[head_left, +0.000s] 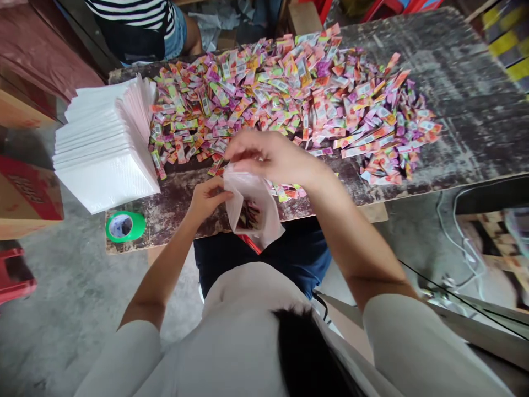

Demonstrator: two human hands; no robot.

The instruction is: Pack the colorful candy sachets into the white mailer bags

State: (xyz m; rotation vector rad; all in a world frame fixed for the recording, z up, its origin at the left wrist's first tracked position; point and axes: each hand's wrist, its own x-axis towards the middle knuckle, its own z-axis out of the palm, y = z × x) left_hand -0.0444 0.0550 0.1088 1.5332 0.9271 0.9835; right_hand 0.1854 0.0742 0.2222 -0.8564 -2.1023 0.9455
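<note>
A white plastic bag (270, 212) stands open at the table's near edge, in front of my body. Several narrow, dark and reddish packets (249, 214) show inside it. My left hand (210, 197) pinches the bag's left rim between thumb and fingers. Above the bag's mouth is my right hand (268, 157), its fingers bent and smeared by motion; whether they grip anything is unclear. Just beyond both hands lies a wide heap of small colourful stick packets (264, 94), pink, purple, green and orange.
A stack of white bags or sleeves (105, 143) stands on the left of the worn dark table (467, 110). A green tape roll (125, 226) lies at the near left corner. Cardboard boxes (28, 193) stand at left. Across the table is a person in a striped top (136, 22).
</note>
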